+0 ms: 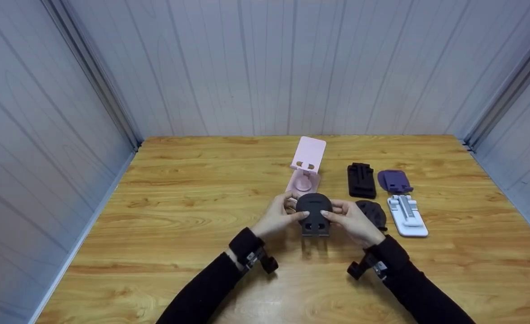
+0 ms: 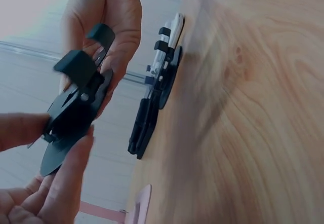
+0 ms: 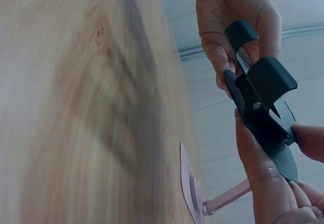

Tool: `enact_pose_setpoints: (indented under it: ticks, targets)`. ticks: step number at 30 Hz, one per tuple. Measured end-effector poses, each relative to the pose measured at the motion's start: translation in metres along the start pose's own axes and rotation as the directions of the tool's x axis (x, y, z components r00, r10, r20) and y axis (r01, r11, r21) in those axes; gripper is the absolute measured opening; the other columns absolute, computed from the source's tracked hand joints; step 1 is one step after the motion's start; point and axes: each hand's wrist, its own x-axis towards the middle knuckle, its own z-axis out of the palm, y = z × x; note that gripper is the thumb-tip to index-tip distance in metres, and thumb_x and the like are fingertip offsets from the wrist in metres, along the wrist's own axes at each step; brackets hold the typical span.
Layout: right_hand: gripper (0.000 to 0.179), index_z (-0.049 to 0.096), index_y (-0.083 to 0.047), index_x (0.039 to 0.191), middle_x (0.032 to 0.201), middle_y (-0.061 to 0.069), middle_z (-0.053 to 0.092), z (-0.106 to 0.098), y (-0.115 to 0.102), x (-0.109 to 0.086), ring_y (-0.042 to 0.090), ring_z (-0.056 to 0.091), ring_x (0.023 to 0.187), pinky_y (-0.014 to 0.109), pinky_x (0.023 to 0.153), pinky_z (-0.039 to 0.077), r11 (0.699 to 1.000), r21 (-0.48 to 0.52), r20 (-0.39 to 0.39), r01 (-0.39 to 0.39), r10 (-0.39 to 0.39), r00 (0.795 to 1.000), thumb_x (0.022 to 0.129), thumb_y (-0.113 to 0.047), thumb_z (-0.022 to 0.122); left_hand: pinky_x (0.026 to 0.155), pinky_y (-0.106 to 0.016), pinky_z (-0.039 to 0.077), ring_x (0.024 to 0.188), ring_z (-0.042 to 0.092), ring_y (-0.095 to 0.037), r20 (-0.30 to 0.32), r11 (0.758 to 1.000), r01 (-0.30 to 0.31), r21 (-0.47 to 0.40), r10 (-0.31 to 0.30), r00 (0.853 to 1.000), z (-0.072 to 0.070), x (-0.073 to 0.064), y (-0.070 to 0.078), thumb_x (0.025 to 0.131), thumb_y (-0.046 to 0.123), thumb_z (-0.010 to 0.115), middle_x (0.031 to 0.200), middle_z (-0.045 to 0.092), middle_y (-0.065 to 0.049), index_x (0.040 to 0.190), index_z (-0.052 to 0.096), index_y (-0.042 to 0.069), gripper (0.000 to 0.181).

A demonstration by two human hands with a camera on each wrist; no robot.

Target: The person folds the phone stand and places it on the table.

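A folded dark grey phone stand [image 1: 314, 207] with a rounded base is held up off the table between both hands. My left hand [image 1: 278, 217] pinches its left edge, thumb on the face turned toward me. On the opposite edge, my right hand [image 1: 354, 221] grips it the same way. Two curved hooks [image 2: 77, 68] stick out from the stand in the left wrist view, and in the right wrist view the rounded plate [image 3: 281, 163] shows between finger and thumb. Just behind the hands stands an unfolded pink phone stand [image 1: 309, 153], its base partly covered by the left fingers.
To the right lie several folded stands: a black one [image 1: 361, 181], a purple one [image 1: 395, 181], a white one [image 1: 409, 218] and a dark round-based one [image 1: 373, 215] close beside the right hand. The wooden table [image 1: 179, 202] meets pale panel walls [image 1: 210, 67] at its back and sides.
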Motion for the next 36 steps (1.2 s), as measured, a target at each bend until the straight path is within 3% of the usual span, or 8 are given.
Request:
enact_pose_setpoints:
  ticks: [4,7,14,16,22,26,30,36]
  targets:
    - [0.058,0.046,0.023,0.144,0.112,0.003,0.078,-0.004,0.000,0.001,0.006,0.075,0.093,0.020,0.079,0.061,0.997,-0.072,-0.007,-0.005,0.004,1.000,0.103,-0.011,0.069,0.076,-0.021,0.061,0.078,0.066,-0.005,0.027,0.999,0.042,-0.013,-0.042,0.999,0.001,0.001,-0.003,0.093,-0.008,0.072,0.096,0.074,-0.014,0.113,0.058,-0.008,0.025]
    - [0.053,0.047,0.020,0.143,0.116,0.008,0.075,-0.006,-0.003,0.001,0.007,0.073,0.092,0.021,0.079,0.061,0.987,-0.156,-0.044,-0.049,0.042,0.998,0.104,-0.009,0.067,0.080,-0.026,0.063,0.083,0.070,-0.009,0.035,0.999,0.043,0.007,-0.043,0.998,0.001,0.001,-0.004,0.094,-0.007,0.072,0.101,0.075,-0.020,0.115,0.058,-0.007,0.025]
    - [0.045,0.053,0.017,0.138,0.114,0.019,0.068,-0.008,-0.010,0.000,0.010,0.068,0.090,0.027,0.077,0.062,0.890,-0.452,-0.087,-0.064,0.027,0.996,0.103,-0.006,0.067,0.081,-0.032,0.065,0.093,0.076,-0.021,0.048,0.995,0.078,0.055,-0.081,0.996,0.002,0.000,-0.006,0.096,-0.001,0.074,0.108,0.076,-0.026,0.116,0.058,-0.005,0.026]
    - [0.044,0.055,0.017,0.136,0.110,0.017,0.070,-0.010,-0.012,0.000,0.009,0.068,0.089,0.026,0.078,0.061,0.885,-0.464,-0.057,-0.047,0.023,0.998,0.102,-0.006,0.068,0.080,-0.030,0.064,0.092,0.075,-0.020,0.049,0.995,0.086,0.058,-0.089,0.995,0.002,0.000,-0.005,0.096,0.000,0.075,0.107,0.076,-0.025,0.116,0.058,-0.005,0.027]
    - [0.044,0.050,0.019,0.137,0.109,0.012,0.076,-0.016,-0.014,0.002,0.003,0.070,0.089,0.021,0.079,0.060,0.936,-0.349,0.045,-0.050,0.070,0.997,0.101,-0.001,0.067,0.084,-0.031,0.065,0.097,0.075,-0.022,0.072,0.997,0.073,0.021,-0.075,0.995,0.004,0.000,-0.002,0.095,0.000,0.075,0.110,0.075,-0.024,0.119,0.058,-0.006,0.030]
    - [0.048,0.047,0.020,0.139,0.110,0.015,0.075,-0.018,-0.017,0.001,0.005,0.070,0.089,0.020,0.076,0.060,0.929,-0.365,0.012,-0.056,0.065,0.998,0.100,0.000,0.068,0.086,-0.037,0.066,0.105,0.074,-0.029,0.111,0.994,0.101,0.046,-0.106,0.988,0.002,0.000,0.001,0.098,0.004,0.073,0.119,0.072,-0.026,0.129,0.057,-0.007,0.037]
    - [0.057,0.042,0.021,0.146,0.122,0.033,0.069,-0.023,-0.021,-0.003,0.020,0.073,0.100,0.022,0.078,0.058,0.881,-0.465,-0.060,-0.082,0.061,0.996,0.101,-0.003,0.068,0.087,-0.044,0.065,0.118,0.068,-0.036,0.140,0.984,0.120,0.129,-0.138,0.980,-0.006,0.001,0.003,0.102,0.012,0.071,0.134,0.066,-0.027,0.143,0.054,-0.007,0.049]
    - [0.063,0.038,0.021,0.151,0.141,0.042,0.056,-0.032,-0.023,-0.007,0.051,0.059,0.129,0.045,0.102,0.058,0.818,-0.560,-0.093,-0.132,0.096,0.991,0.104,-0.008,0.067,0.110,-0.053,0.053,0.131,0.058,-0.046,0.129,0.967,0.023,0.253,-0.057,0.990,-0.015,0.002,0.001,0.102,0.010,0.069,0.143,0.061,-0.027,0.145,0.054,-0.008,0.049]
